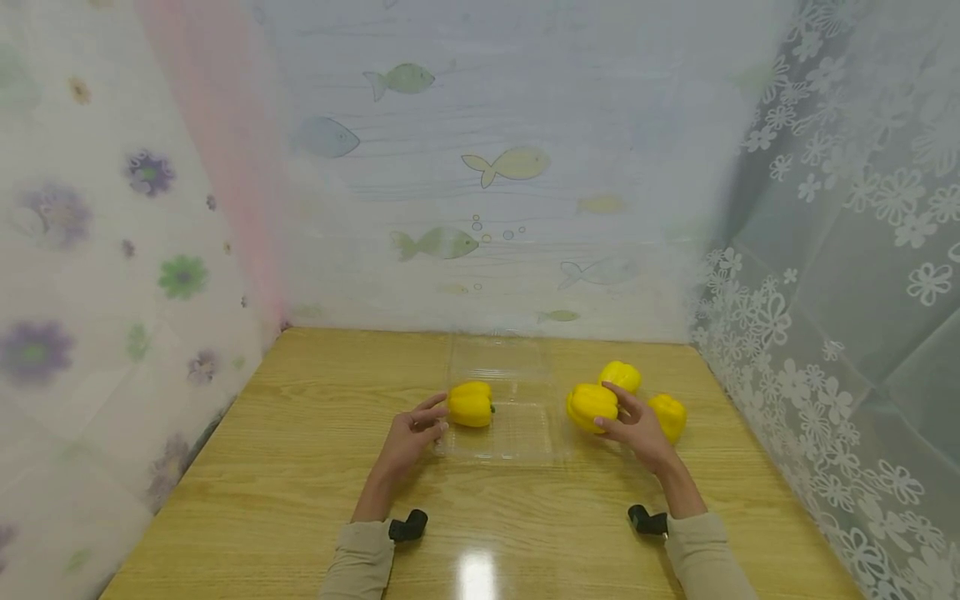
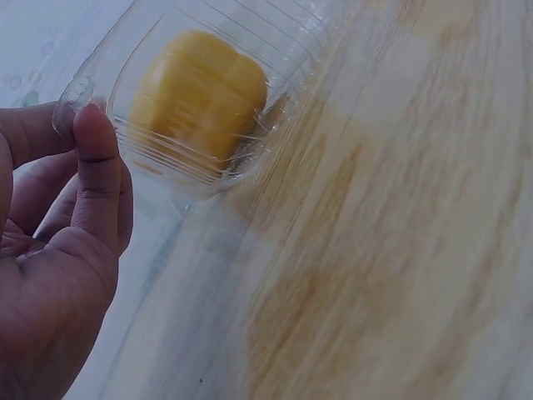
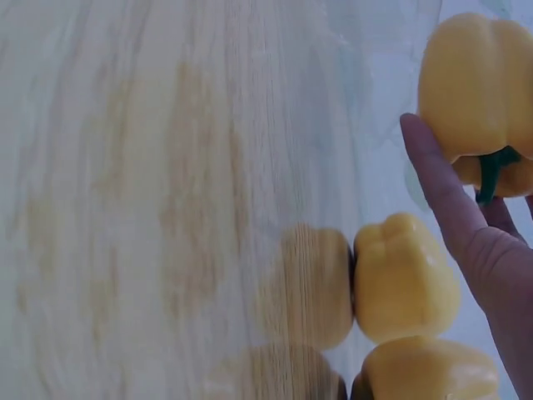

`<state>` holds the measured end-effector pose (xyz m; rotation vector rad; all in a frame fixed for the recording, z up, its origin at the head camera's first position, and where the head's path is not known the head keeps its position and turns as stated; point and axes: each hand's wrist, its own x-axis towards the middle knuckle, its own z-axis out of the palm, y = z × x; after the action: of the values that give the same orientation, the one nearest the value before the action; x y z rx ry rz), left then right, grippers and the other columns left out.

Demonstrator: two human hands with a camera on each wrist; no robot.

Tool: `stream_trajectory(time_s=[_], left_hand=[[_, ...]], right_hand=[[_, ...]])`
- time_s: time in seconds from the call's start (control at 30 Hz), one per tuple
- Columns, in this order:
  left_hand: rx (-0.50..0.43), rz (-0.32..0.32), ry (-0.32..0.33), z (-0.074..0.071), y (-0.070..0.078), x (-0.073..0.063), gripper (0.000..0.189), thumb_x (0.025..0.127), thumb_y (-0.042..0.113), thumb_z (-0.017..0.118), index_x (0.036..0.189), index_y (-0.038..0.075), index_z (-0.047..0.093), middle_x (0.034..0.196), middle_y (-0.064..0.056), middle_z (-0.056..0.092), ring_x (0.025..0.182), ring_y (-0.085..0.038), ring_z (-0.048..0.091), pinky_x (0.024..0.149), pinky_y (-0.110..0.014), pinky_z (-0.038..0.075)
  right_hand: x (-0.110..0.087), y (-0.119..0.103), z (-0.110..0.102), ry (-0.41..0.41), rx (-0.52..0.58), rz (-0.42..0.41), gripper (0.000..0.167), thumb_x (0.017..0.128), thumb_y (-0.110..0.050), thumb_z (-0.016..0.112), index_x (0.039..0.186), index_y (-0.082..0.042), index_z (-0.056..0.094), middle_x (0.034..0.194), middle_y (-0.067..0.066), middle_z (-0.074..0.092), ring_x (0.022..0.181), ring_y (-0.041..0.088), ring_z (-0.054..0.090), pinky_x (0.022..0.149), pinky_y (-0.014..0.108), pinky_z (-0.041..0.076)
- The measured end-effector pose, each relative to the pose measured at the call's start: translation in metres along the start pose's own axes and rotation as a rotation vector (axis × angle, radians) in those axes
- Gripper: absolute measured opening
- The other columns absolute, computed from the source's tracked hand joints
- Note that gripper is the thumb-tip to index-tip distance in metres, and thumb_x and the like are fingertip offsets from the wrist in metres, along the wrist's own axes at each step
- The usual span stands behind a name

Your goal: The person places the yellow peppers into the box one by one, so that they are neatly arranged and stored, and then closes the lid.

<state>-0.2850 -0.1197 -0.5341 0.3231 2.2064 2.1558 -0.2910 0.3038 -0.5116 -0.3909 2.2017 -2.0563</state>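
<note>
Held in the right grip (image 1: pixel 636 427), between spread thumb and fingers, a yellow pepper (image 1: pixel 592 407), apparently off the counter (image 1: pixel 300 500). Long axis running roughly left to right, with the green stem (image 3: pixel 495 171) turned back toward the palm of that grip and the opposite end pointing left, away from it. Just left of the right grip's load, a clear container (image 1: pixel 525 429), with its lid (image 1: pixel 498 358) laid open on the far side, beyond both grips. Pinched in the left grip (image 1: pixel 411 429), between thumb and fingers, the container's left edge. Inside, just right of the left grip's fingertips, a second pepper (image 1: pixel 468 405) on its side, long axis also left to right, stem end pointing right, away from the left grip. Just beyond the right grip, a third pepper (image 1: pixel 621 377); just to its right, a fourth pepper (image 1: pixel 670 417), partly hidden behind it. Long axes of these two hard to tell.
</note>
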Motion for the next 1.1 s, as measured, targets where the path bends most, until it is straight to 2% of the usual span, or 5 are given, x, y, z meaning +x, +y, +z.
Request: stream_trajectory(time_s=[0.3, 0.6, 0.7, 0.9, 1.1], left_hand=[[-0.013, 0.000, 0.001, 0.000, -0.002, 0.000, 0.030, 0.097, 0.003, 0.067, 0.125, -0.008, 0.068, 0.155, -0.012, 0.049, 0.122, -0.029, 0.056, 0.081, -0.019, 0.048], [-0.030, 0.002, -0.010, 0.000, -0.002, -0.001, 0.029, 0.097, 0.002, 0.067, 0.122, -0.011, 0.068, 0.156, -0.013, 0.048, 0.136, -0.036, 0.050, 0.081, -0.018, 0.048], [-0.034, 0.004, -0.011, 0.000, -0.002, -0.001, 0.029, 0.097, 0.002, 0.067, 0.123, -0.012, 0.068, 0.156, -0.014, 0.047, 0.132, -0.034, 0.053, 0.080, -0.019, 0.048], [-0.013, 0.003, -0.001, 0.000, -0.003, 0.000, 0.029, 0.097, 0.004, 0.068, 0.123, -0.008, 0.069, 0.154, -0.011, 0.050, 0.112, -0.024, 0.060, 0.077, -0.020, 0.049], [-0.005, -0.002, 0.010, 0.000, 0.000, 0.000, 0.029, 0.096, 0.003, 0.068, 0.124, -0.005, 0.070, 0.154, -0.008, 0.051, 0.121, -0.027, 0.060, 0.081, -0.020, 0.049]], right_hand=[[0.000, 0.003, 0.001, -0.018, 0.054, -0.078, 0.073, 0.098, 0.003, 0.062, 0.160, 0.000, 0.023, 0.165, 0.027, 0.015, 0.122, 0.000, 0.059, 0.087, 0.034, 0.058], [-0.001, 0.000, 0.004, -0.022, 0.064, -0.098, 0.072, 0.098, 0.002, 0.063, 0.160, -0.004, 0.027, 0.155, 0.003, 0.036, 0.123, 0.005, 0.060, 0.089, 0.035, 0.058], [-0.001, -0.002, 0.005, -0.028, 0.055, -0.107, 0.071, 0.098, 0.000, 0.064, 0.160, -0.006, 0.029, 0.158, 0.007, 0.034, 0.125, 0.005, 0.059, 0.089, 0.035, 0.058], [0.000, -0.008, 0.009, -0.030, 0.043, -0.131, 0.069, 0.098, 0.001, 0.063, 0.159, -0.009, 0.033, 0.161, 0.012, 0.031, 0.125, 0.005, 0.059, 0.087, 0.035, 0.058], [0.002, -0.011, 0.014, -0.060, 0.065, -0.170, 0.068, 0.099, 0.004, 0.061, 0.159, -0.005, 0.031, 0.154, 0.001, 0.040, 0.125, 0.008, 0.060, 0.087, 0.035, 0.059]])
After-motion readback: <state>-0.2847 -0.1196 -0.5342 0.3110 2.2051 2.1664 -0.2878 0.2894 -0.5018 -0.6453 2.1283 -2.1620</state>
